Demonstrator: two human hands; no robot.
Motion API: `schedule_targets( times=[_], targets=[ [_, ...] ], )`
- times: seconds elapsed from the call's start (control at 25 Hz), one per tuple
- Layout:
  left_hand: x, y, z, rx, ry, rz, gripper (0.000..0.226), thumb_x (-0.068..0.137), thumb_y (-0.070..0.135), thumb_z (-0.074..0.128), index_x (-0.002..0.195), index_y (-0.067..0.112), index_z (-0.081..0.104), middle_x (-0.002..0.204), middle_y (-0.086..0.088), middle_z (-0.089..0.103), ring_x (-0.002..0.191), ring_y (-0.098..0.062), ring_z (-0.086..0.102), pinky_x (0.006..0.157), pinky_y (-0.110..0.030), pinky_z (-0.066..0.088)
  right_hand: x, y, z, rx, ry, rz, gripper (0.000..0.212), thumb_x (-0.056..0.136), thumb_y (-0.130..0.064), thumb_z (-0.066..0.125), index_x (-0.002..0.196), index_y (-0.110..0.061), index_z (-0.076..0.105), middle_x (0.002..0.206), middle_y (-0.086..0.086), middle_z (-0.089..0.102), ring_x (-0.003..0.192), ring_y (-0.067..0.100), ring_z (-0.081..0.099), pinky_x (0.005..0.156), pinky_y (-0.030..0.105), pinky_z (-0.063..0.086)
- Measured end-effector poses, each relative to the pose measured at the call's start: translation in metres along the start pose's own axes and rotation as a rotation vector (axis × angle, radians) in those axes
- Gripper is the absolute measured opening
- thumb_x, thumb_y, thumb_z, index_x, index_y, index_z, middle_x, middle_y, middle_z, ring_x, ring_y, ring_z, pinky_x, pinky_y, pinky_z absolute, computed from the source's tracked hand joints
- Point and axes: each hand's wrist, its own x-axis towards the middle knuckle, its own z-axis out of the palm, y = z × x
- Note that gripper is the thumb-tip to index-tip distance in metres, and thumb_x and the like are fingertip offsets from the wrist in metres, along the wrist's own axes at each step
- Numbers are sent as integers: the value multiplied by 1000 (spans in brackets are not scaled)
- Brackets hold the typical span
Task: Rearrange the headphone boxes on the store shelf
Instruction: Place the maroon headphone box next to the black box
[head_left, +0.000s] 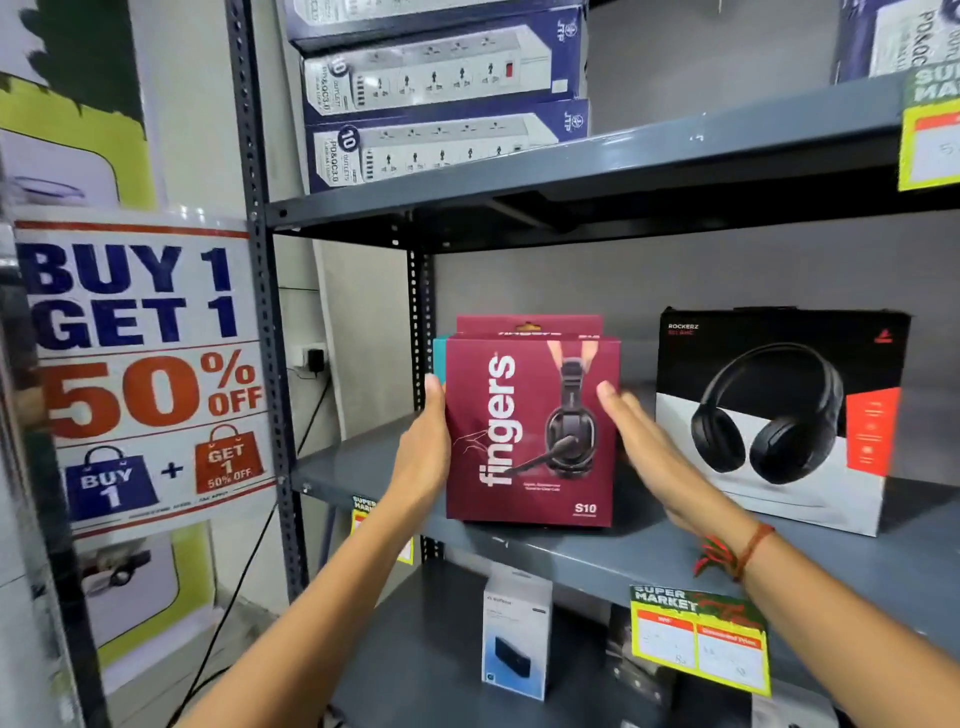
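A maroon "fingers" headphone box (519, 431) stands upright on the grey middle shelf (649, 551), with another maroon box (530, 325) peeking up behind it. My left hand (423, 447) presses flat against the front box's left side. On the other side, my right hand (649, 447) is at the box's right edge with fingers extended and slightly blurred; whether it touches the box is unclear. A larger black-and-white Rockerz headphone box (779, 415) stands to the right on the same shelf.
Stacked power-strip boxes (441, 104) fill the upper shelf. A small white box (517, 634) sits on the lower shelf. Yellow price tags (701, 636) hang from shelf edges. A "Buy 1 Get 1" poster (140, 364) and the slotted upright (265, 312) lie left.
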Motion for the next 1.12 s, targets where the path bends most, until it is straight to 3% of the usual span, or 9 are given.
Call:
schedule_targets(
  times=[0.08, 0.16, 0.32, 0.4, 0.52, 0.72, 0.84, 0.92, 1.12],
  targets=[
    [0, 22, -8, 76, -28, 36, 84, 52, 108, 9, 86, 64, 73, 127, -7, 75, 124, -33, 64, 115, -56, 41, 4, -12, -20, -91, 88, -46, 108, 63, -101, 38, 153, -41, 39, 162, -15, 37, 152, 15, 31, 124, 51, 26],
    [-8, 44, -10, 100, -70, 62, 87, 60, 102, 8, 77, 48, 75, 112, -15, 79, 114, -38, 70, 109, -58, 47, 2, -24, -40, -158, 146, -55, 98, 65, -102, 32, 140, -44, 56, 147, -7, 59, 140, 23, 50, 117, 54, 38],
    [-21, 56, 4, 46, -119, 92, 92, 82, 90, 10, 107, 36, 80, 107, -11, 78, 96, -31, 72, 93, -46, 56, -12, -34, -62, -205, 166, -59, 68, 65, -101, 29, 106, -61, 66, 137, -3, 67, 131, 28, 57, 114, 56, 42],
    [-25, 59, 19, 23, -130, 93, 94, 72, 95, 13, 101, 39, 82, 112, -11, 78, 100, -31, 72, 96, -50, 57, -25, -37, -72, -217, 211, -77, 68, 66, -101, 29, 113, -64, 60, 145, -1, 61, 138, 29, 52, 116, 56, 39],
    [-32, 66, 53, -25, -146, 137, 90, 58, 103, 10, 78, 49, 79, 118, -11, 77, 108, -31, 68, 108, -60, 48, -42, -37, -99, -208, 285, -92, 80, 80, -89, 33, 145, -45, 48, 158, -7, 47, 149, 21, 38, 121, 55, 32],
    [-78, 97, 147, -8, -243, 285, 76, 89, 78, 9, 102, 45, 76, 115, 3, 74, 108, -25, 64, 104, -41, 39, -94, -36, -182, -120, 493, -95, 95, 75, -90, 41, 155, -39, 35, 167, -13, 28, 154, 9, 23, 127, 50, 19],
    [-106, 100, 216, -27, -387, 293, 75, 97, 69, 13, 96, 25, 74, 96, -12, 75, 93, -24, 66, 89, -40, 41, -127, -24, -242, -113, 623, -86, 94, 75, -89, 39, 154, -39, 35, 165, -15, 31, 154, 9, 24, 128, 48, 17],
    [-123, 99, 261, -22, -477, 267, 77, 100, 67, 15, 99, 16, 73, 102, -16, 73, 100, -27, 62, 88, -37, 37, -149, -13, -284, -134, 686, -58, 105, 64, -99, 38, 152, -41, 40, 163, -14, 37, 152, 9, 30, 127, 48, 19],
    [-157, 92, 361, -2, -661, 203, 98, 80, 86, 10, 142, 31, 62, 146, -6, 63, 134, -29, 56, 115, -44, 38, -191, 24, -369, -123, 733, 3, 105, 61, -101, 42, 150, -45, 43, 157, -17, 47, 146, 9, 41, 125, 49, 25]
  ],
)
